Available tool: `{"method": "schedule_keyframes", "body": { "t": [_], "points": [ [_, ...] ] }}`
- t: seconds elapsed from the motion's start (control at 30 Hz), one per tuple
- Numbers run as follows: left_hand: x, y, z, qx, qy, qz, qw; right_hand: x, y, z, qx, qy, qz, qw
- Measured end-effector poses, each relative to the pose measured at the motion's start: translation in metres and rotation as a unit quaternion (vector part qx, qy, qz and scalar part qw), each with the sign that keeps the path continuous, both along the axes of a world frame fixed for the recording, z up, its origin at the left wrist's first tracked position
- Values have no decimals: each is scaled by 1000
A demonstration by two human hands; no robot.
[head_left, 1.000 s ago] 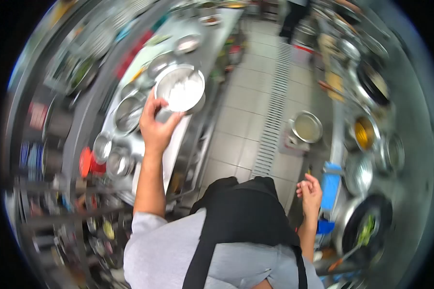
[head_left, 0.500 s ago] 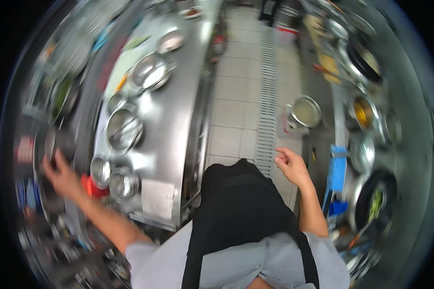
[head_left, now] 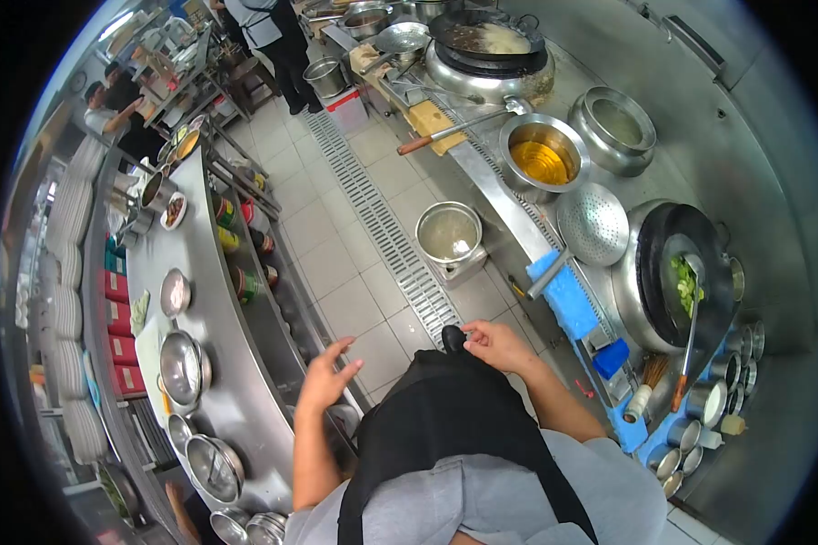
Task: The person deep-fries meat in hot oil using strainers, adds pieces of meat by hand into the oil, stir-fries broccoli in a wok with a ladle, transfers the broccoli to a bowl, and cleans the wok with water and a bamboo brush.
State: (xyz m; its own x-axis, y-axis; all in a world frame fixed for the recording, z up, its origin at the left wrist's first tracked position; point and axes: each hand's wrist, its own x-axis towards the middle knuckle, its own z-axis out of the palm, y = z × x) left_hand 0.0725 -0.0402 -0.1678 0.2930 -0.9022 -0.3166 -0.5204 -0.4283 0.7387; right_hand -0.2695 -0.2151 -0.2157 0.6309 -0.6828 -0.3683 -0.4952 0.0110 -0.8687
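My left hand (head_left: 329, 372) hangs over the floor beside the steel counter (head_left: 245, 381), fingers spread and holding nothing. In front of my apron (head_left: 454, 409) is my right hand (head_left: 500, 347), its fingers loosely curled with thumb and forefinger slightly apart; nothing shows in it. A black shoe tip (head_left: 453, 339) appears just left of that hand. On the stove to my right sits a wok (head_left: 673, 318) holding chopped green vegetables (head_left: 686, 282) and a ladle (head_left: 693, 336). Near it are a perforated strainer (head_left: 593, 222) and a pot of yellow oil (head_left: 545, 162).
A pot of cloudy liquid (head_left: 449, 232) stands low beside the floor drain (head_left: 382, 209). Metal bowls (head_left: 184, 368) line the left counter. Another person (head_left: 282, 45) stands at the aisle's far end. Someone's arm (head_left: 180, 513) shows at lower left.
My view has turned toward the stove on the right. My left hand has come away from the shelf area at far left, back near my body. My right hand is closer to my apron.
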Motion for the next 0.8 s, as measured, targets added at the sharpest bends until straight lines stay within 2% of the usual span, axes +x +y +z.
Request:
{"method": "schedule_keyframes", "body": {
  "t": [0.03,0.1,0.17,0.2,0.23,0.27,0.3,0.33,0.37,0.4,0.47,0.63,0.8],
  "points": [
    [-3,-13,-28,46,46,33,997,3,-13,1,8,2,-4,1000],
    [14,4,-120,90,-12,40,995,10,-48,-4,12,-9,0,1000],
    [62,86,-273,167,-107,-25,980,19,-82,-3,4,-16,19,1000],
    [60,104,-263,302,-12,68,951,26,-97,0,2,-20,26,999],
    [82,161,-302,51,-155,-209,964,34,-113,4,-2,-24,34,999],
    [77,174,-279,247,-186,-269,912,44,-131,7,-10,-28,42,999],
    [68,203,-302,323,-222,-267,880,56,-148,8,23,-41,34,998],
    [68,213,-292,383,-161,-203,886,68,-163,7,56,-53,25,997],
    [71,214,-281,413,-76,-88,903,82,-177,6,91,-65,16,994],
    [75,208,-275,420,-19,-2,907,99,-191,1,113,-77,15,990],
    [87,181,-280,396,42,92,913,140,-219,-13,159,-101,12,982],
    [176,54,-328,283,103,164,939,278,-293,-15,179,-140,42,973],
    [341,-115,-346,177,205,232,935,401,-380,36,151,-178,24,972]
  ]
}}
